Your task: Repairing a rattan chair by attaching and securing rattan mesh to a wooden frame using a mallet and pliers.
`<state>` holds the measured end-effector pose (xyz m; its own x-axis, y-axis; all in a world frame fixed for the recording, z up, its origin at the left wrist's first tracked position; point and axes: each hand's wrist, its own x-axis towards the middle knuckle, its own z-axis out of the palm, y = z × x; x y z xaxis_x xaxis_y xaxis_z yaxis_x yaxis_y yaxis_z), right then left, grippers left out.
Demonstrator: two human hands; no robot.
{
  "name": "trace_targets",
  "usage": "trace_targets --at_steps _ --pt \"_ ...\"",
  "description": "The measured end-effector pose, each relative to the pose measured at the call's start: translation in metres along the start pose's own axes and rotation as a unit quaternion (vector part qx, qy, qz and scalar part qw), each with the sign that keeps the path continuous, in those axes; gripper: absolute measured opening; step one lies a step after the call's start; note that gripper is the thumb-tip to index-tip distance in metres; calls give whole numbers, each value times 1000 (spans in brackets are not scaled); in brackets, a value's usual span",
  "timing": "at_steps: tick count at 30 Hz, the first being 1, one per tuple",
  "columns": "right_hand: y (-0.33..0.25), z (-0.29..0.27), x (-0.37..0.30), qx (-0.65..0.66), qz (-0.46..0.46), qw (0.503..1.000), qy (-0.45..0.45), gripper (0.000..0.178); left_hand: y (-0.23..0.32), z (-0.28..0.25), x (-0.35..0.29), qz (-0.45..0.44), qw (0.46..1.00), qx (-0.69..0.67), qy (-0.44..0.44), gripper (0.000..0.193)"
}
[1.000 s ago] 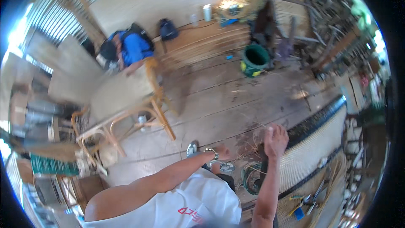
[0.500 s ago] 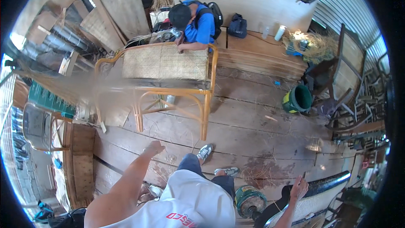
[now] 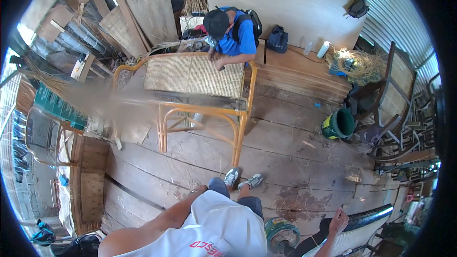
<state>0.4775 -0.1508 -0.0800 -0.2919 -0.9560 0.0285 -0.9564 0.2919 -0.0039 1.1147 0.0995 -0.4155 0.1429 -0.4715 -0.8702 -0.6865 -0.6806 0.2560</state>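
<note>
My left hand [image 3: 201, 189] is low beside my left knee, partly behind my arm and too small for its fingers to be made out. At the lower right, my right hand [image 3: 339, 221] is closed, with something thin and dark poking up from it. It is close to a long glossy black edge [image 3: 369, 215] over a pale woven panel. Ahead of me is a rattan bench [image 3: 247, 109] with a woven cane back [image 3: 195, 77]. A person in blue [image 3: 245, 38] with a dark cap and backpack leans over its top rail, both hands at the cane.
A green bucket [image 3: 339, 124] stands on the plank floor at right, near a tilted dark chair frame [image 3: 388, 85]. Beside my feet is a green round container [image 3: 281, 233]. A wooden crate [image 3: 93, 181] and a chair [image 3: 43, 135] are at left; cane coils [image 3: 357, 64] lie at back.
My left hand has drawn back toward my knee. My feet are now closer together, near the bench leg. The person's hands have shifted along the bench's cane back.
</note>
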Motion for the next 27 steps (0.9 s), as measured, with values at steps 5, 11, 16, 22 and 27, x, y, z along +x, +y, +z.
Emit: trace_targets --at_steps 5,11,16,22,27 --pt "5 -10 2 -8 8 1000 -3 49 48 -69 -31 11 997 23 70 43" --pt "5 -13 1 -10 38 999 -4 47 53 -127 -34 -30 987 -25 157 42" --pt "9 -5 2 -31 24 999 -35 48 52 -124 -40 -46 988 -39 142 46" --pt "7 -18 -2 -37 5 999 -25 50 45 -68 -31 4 997 0 74 43" --pt "8 -14 -1 -57 -1 998 -7 51 35 -48 4 24 998 61 -14 46"
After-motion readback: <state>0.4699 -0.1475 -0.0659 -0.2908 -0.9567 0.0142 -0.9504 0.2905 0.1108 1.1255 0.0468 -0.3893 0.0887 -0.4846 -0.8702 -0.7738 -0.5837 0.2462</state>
